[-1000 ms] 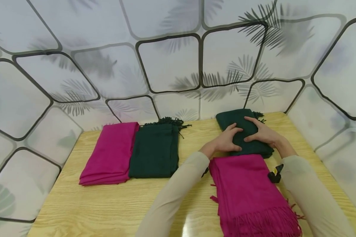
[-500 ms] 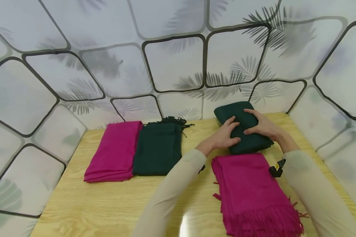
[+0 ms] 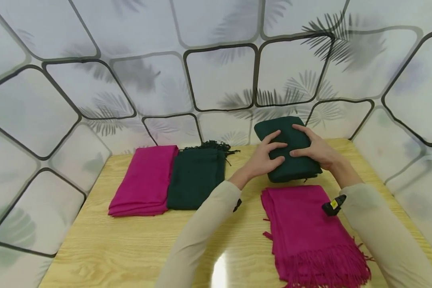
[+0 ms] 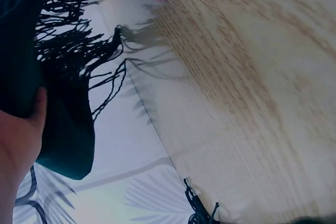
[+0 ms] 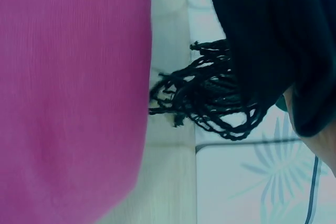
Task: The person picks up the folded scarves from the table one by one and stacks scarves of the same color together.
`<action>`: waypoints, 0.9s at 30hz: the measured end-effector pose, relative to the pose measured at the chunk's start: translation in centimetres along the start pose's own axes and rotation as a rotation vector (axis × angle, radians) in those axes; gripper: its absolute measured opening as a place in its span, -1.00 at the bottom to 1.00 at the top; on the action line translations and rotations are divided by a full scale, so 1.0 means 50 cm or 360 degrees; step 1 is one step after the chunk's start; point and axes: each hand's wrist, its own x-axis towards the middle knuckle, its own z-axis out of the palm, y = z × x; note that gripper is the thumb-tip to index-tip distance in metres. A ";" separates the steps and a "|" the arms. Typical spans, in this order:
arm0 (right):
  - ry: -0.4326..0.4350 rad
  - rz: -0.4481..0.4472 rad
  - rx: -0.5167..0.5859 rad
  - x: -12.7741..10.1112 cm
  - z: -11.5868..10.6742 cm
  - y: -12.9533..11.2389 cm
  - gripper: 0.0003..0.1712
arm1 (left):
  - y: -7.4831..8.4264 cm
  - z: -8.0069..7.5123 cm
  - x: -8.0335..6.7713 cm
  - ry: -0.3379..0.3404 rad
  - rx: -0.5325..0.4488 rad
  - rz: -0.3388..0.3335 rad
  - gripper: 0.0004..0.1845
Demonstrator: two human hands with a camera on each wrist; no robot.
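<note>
A folded dark green scarf [image 3: 295,170] is held up off the table at the back right, its near edge tilted down. My left hand [image 3: 261,160] grips its left side, fingers spread over the top. On the opposite side my right hand [image 3: 318,153] holds it the same way. Both wrist views show the scarf raised, with its dark fringe [image 5: 210,93] hanging below. Parts of both hands under the cloth are hidden. Just in front of it, a folded magenta scarf [image 3: 302,224] lies on the table, fringe toward me.
To the left, a folded magenta scarf [image 3: 144,180] lies beside another folded dark green scarf [image 3: 196,180] whose fringe points to the back. They rest on a wood-grain table [image 3: 129,248]. Patterned cloth walls [image 3: 219,80] stand at the back and sides.
Both hands have lifted the dark green scarf off the table and shifted it slightly left. The other scarves stay put while the head view turns a little.
</note>
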 end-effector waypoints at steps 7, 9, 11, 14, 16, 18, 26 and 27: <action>-0.0010 -0.0108 0.0289 -0.016 0.055 -0.034 0.06 | 0.008 -0.021 -0.027 0.0379 -0.0242 0.0140 -0.75; -0.0017 -0.0149 0.0311 -0.019 0.069 -0.042 0.06 | 0.011 -0.026 -0.034 0.0428 -0.0264 0.0154 -0.76; -0.0019 -0.0177 0.0329 -0.022 0.081 -0.047 0.06 | 0.014 -0.030 -0.040 0.0452 -0.0270 0.0147 -0.77; -0.0046 -0.0222 0.0358 -0.026 0.097 -0.049 0.06 | 0.017 -0.038 -0.051 0.0458 -0.0262 0.0117 -0.77; -0.0061 -0.0243 0.0382 -0.027 0.106 -0.049 0.05 | 0.018 -0.044 -0.060 0.0447 -0.0258 0.0100 -0.75; -0.0080 -0.0267 0.0390 -0.028 0.114 -0.050 0.06 | 0.020 -0.049 -0.070 0.0435 -0.0255 0.0095 -0.74; -0.0100 -0.0281 0.0446 -0.033 0.145 -0.054 0.05 | 0.026 -0.073 -0.095 0.0414 -0.0229 0.0143 -0.72; -0.0108 -0.0276 0.0460 -0.034 0.149 -0.054 0.05 | 0.027 -0.076 -0.098 0.0411 -0.0234 0.0146 -0.72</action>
